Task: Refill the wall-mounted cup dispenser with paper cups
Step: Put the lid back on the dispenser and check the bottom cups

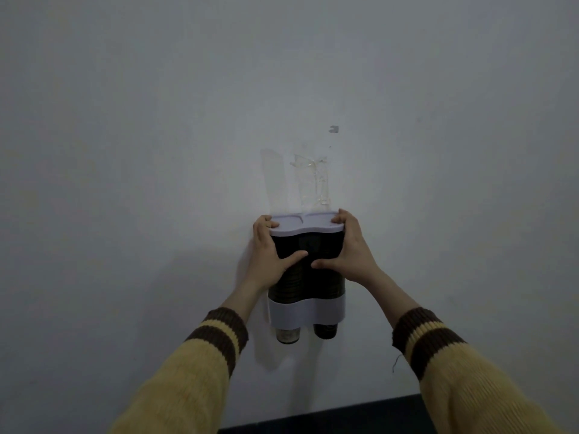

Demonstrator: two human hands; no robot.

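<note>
A two-tube cup dispenser (308, 278) hangs on the wall, with a dark see-through body, a pale lid (305, 225) on top and a pale band at the bottom. Stacked paper cups fill both tubes, and one cup end pokes out below each tube (287, 336). My left hand (270, 252) grips the dispenser's left side, fingers on the lid's left edge and thumb across the front. My right hand (347, 245) holds the right side the same way, fingertips on the lid's right corner.
Strips of clear tape (315, 183) cling to the pale wall just above the dispenser. A small grey mark (334, 129) sits higher up. A dark surface edge (329, 418) shows at the bottom of the view.
</note>
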